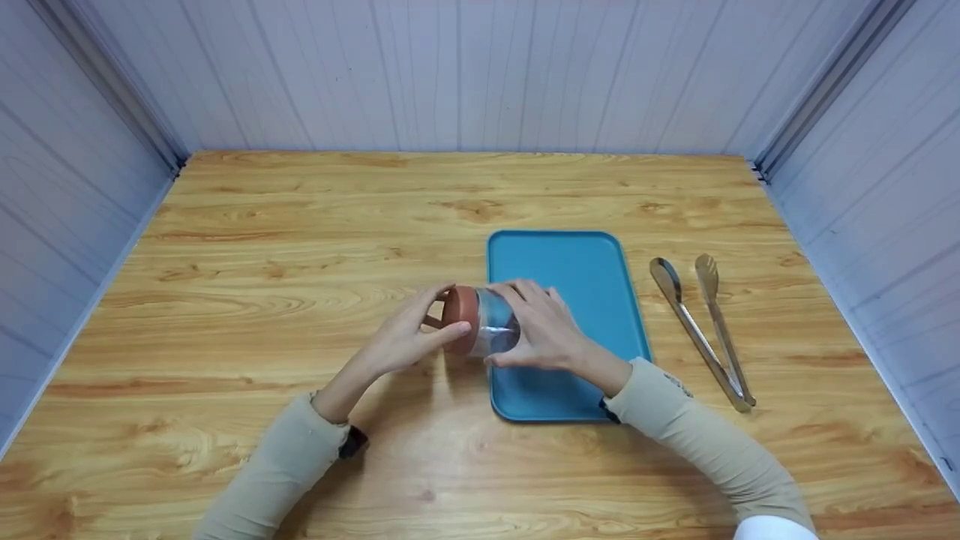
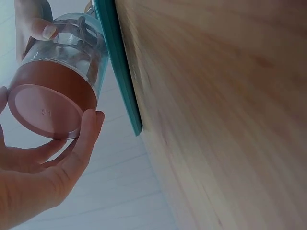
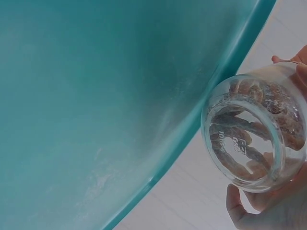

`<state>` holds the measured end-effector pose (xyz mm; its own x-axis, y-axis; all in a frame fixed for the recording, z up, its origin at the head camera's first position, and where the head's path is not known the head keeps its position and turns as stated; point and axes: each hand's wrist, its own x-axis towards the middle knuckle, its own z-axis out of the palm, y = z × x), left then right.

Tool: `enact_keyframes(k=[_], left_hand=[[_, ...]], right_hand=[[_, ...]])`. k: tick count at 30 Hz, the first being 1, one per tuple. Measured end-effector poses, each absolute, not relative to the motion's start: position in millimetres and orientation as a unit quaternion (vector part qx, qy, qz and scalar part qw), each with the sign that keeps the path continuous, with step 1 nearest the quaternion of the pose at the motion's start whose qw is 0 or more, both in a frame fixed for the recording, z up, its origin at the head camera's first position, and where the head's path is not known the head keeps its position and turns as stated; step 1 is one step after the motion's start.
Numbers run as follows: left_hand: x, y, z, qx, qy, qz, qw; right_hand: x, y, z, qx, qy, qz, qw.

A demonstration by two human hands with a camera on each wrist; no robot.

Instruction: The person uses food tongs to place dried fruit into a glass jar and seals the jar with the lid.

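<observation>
A clear glass jar (image 1: 491,319) with a reddish-brown lid (image 1: 460,319) lies tipped on its side between both hands, over the left edge of a blue tray (image 1: 555,259). My left hand (image 1: 401,339) grips the lid, thumb in front and fingers behind it. Around the glass body curls my right hand (image 1: 546,330). From the left wrist, the flat top of the lid faces the camera, with left fingertips at its rim. The right wrist view shows the jar's round base (image 3: 244,148), with brownish shapes seen through the glass.
To the right of the tray, a pair of metal tongs (image 1: 709,341) lies spread on the wooden table (image 1: 300,225). White panel walls (image 1: 450,75) stand along the back and both sides.
</observation>
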<state>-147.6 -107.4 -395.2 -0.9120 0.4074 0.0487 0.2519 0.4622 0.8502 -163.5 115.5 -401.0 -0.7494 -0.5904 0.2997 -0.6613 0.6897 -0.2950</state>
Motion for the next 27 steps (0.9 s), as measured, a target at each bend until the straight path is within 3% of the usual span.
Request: enact_keyframes(k=[5, 12, 19, 27], left_hand=[[-147.3, -106.4, -394.4, 0.217, 0.844, 0.485, 0.070], [-130.3, -102.7, -362.6, 0.232, 0.829, 0.504, 0.075], [-145.0, -108.8, -394.4, 0.261, 0.835, 0.482, 0.049], [-149.6, -113.1, -400.6, 0.345, 0.832, 0.433, -0.014]], right_hand=[[-163.2, 115.8, -401.3, 0.341, -0.913, 0.201, 0.095], [-163.1, 117.1, -401.4, 0.346, -0.910, 0.206, 0.098], [-163.3, 117.7, -401.1, 0.347, -0.911, 0.202, 0.097], [-162.9, 118.7, -401.5, 0.349, -0.910, 0.204, 0.090]])
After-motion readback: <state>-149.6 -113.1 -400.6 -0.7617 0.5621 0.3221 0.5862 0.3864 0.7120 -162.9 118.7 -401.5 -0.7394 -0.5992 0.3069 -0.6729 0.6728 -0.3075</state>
